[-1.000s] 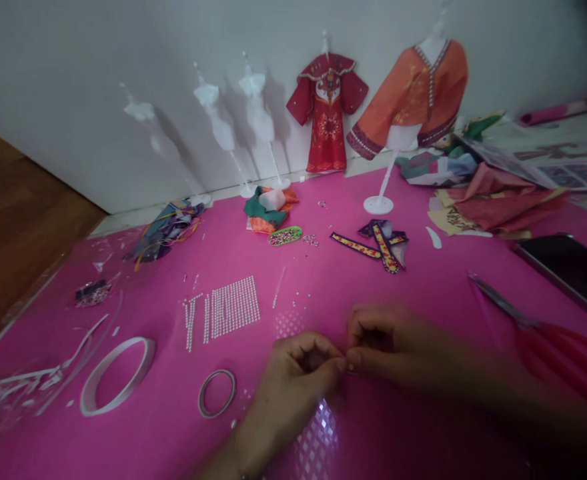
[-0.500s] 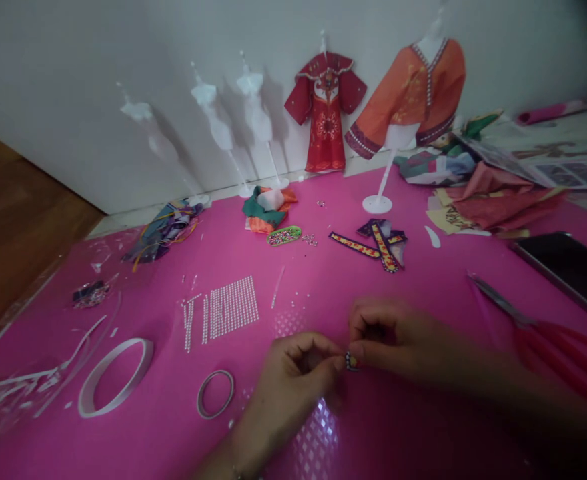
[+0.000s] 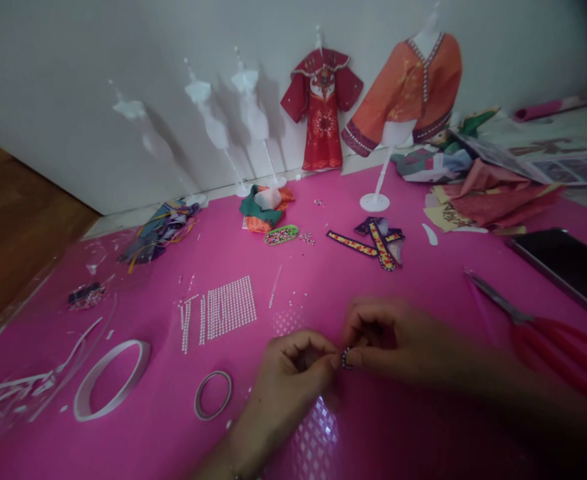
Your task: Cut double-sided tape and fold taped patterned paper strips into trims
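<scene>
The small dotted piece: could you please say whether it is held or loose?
Held: the dotted piece runs under the thumb of the right hand; whether the left hand also grips it is unclear.

Left grip (image 3: 293, 377) showing as a bare human hand, a small spot marking its back near the wrist, a thin bracelet (image 3: 237, 475) showing at that wrist, its details blurring, right grip (image 3: 391, 337) likewise showing bare, right forearm (image 3: 473, 373) appearing uncovered, fading into shadow.

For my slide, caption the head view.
Left hand and right hand meet at a white-dotted piece over a pink surface.
</scene>
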### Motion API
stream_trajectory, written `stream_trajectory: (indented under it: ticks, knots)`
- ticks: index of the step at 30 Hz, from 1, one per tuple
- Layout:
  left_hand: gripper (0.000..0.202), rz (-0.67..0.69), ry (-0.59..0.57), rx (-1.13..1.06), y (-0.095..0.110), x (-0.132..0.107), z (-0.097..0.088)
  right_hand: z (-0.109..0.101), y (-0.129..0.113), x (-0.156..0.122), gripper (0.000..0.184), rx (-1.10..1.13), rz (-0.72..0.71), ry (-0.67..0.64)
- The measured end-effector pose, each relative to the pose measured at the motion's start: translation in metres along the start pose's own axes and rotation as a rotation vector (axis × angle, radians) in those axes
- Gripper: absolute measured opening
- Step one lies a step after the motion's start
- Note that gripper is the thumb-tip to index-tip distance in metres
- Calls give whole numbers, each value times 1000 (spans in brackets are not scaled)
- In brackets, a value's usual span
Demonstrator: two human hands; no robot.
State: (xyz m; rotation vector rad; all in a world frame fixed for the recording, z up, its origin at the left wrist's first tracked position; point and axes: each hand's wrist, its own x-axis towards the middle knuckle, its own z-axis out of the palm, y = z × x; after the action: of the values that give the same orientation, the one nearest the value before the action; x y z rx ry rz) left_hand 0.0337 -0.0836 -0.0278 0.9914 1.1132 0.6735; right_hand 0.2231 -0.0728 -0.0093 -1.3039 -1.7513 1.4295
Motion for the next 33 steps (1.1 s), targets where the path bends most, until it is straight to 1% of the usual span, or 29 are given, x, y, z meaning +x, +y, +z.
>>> stream_trajectory:
  ticks: [7, 11, 13, 18, 26, 33]
  knots:
    - [14, -26, -21, 62, 7, -2, 1, 2, 4, 0, 5, 37, -5, -2]
    - [13, -54, -21, 38, 10, -2, 2, 2, 5, 0, 7, 51, 2, -12]
    - [12, -62, -17, 29, 9, -2, 2, 2, 5, 0, 7, 56, -2, -15]
    - [9, -24, -29, 60, 4, -2, 0, 3, 4, 0, 7, 49, -6, -11]
    - [9, -15, -35, 85, 3, -3, -2, 3, 3, 0, 7, 34, -8, -20]
    - [9, -20, -76, 16, 3, -2, -1, 2, 4, 1, 5, 51, 2, -37]
